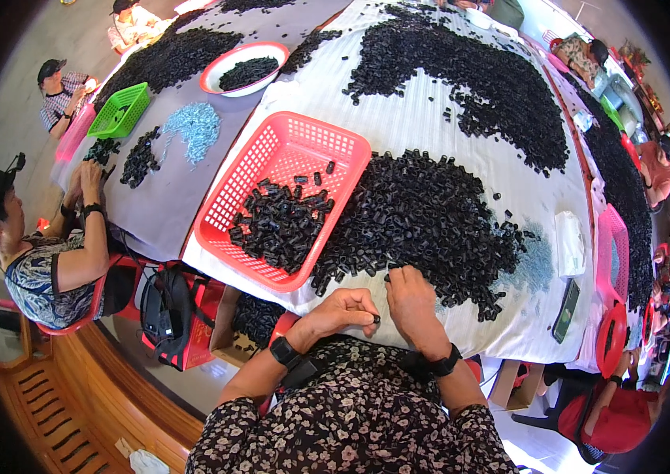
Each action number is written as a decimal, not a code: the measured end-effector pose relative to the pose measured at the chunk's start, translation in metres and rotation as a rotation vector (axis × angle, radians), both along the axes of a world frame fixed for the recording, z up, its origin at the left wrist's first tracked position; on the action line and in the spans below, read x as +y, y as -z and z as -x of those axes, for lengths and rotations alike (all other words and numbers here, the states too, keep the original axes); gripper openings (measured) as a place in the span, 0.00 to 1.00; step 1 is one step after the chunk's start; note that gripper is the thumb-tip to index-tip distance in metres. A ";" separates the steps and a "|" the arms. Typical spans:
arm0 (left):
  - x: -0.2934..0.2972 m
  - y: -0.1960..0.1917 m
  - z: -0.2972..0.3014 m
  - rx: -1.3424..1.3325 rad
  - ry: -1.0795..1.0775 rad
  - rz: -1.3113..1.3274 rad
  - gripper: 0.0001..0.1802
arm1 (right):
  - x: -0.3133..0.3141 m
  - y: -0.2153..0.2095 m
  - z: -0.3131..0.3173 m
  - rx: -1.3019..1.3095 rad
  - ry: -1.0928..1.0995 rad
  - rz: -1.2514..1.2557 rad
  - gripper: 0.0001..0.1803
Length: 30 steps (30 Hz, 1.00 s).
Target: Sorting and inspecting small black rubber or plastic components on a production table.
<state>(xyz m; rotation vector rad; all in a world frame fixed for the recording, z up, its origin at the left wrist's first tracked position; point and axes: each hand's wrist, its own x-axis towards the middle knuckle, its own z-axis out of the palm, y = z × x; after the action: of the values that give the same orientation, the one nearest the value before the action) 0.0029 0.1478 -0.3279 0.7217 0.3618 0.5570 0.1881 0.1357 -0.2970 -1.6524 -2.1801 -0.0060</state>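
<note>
Close to my body at the table's near edge, my left hand (pixel 344 310) pinches a small black plastic part (pixel 375 319) between thumb and fingers. Just right of it, my right hand (pixel 414 306) reaches to the near edge of a large pile of black plastic parts (pixel 414 209). Its fingers are drawn together, with a dark piece at the fingertips; the pile behind makes the grip hard to see. Left of the pile stands a red plastic basket (pixel 216 225), partly filled with short black tubular parts (pixel 279 229).
Pale blue bits (pixel 531 257), a white packet (pixel 569 245) and a phone (pixel 565 310) lie right of the pile. Farther back are another black heap (pixel 461 79), a red-rimmed basin (pixel 212 79) and a green basket (pixel 117 112). A co-worker (pixel 50 261) sits at left.
</note>
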 end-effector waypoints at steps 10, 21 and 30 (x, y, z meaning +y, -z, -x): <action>0.002 -0.001 -0.003 -0.047 0.048 -0.001 0.06 | 0.023 -0.007 0.012 0.185 -0.133 -0.003 0.06; 0.002 0.004 -0.003 -0.068 0.069 -0.055 0.07 | 0.025 -0.007 0.012 0.192 -0.088 -0.001 0.05; 0.002 0.002 -0.003 -0.037 0.071 -0.056 0.07 | 0.018 -0.021 -0.013 0.298 -0.021 -0.050 0.03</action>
<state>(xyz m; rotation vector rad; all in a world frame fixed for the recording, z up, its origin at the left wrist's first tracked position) 0.0056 0.1498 -0.3304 0.7738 0.2856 0.5144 0.2010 0.1541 -0.2756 -1.4957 -1.9565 0.1790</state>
